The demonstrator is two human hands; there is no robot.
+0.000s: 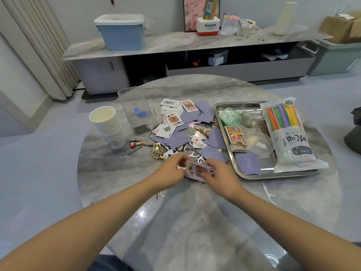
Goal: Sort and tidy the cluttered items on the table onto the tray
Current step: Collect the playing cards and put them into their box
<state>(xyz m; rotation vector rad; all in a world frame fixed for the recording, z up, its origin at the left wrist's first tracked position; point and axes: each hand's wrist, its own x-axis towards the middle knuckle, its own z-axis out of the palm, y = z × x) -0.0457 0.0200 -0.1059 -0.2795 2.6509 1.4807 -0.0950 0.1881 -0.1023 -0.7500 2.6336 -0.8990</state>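
Note:
Playing cards [176, 122] lie scattered face up and face down across the middle of the round marble table [109, 173]. My left hand [172, 169] and my right hand [218, 173] together hold a small stack of cards [197, 170] with a red face card on top, just above the table near its middle. The steel tray [252, 176] sits to the right. It holds a card box [235, 138], a few blue-backed cards [248, 163], a green packet [229, 116], a clear lid [259, 144] and a bag of coloured straws [289, 133].
A stack of paper cups [108, 124] and a clear container [136, 112] with hairpins stand at the left. Hair clips [157, 152], bobby pins and floss picks [270, 194] lie loose among the cards. A low cabinet [175, 45] runs behind the table.

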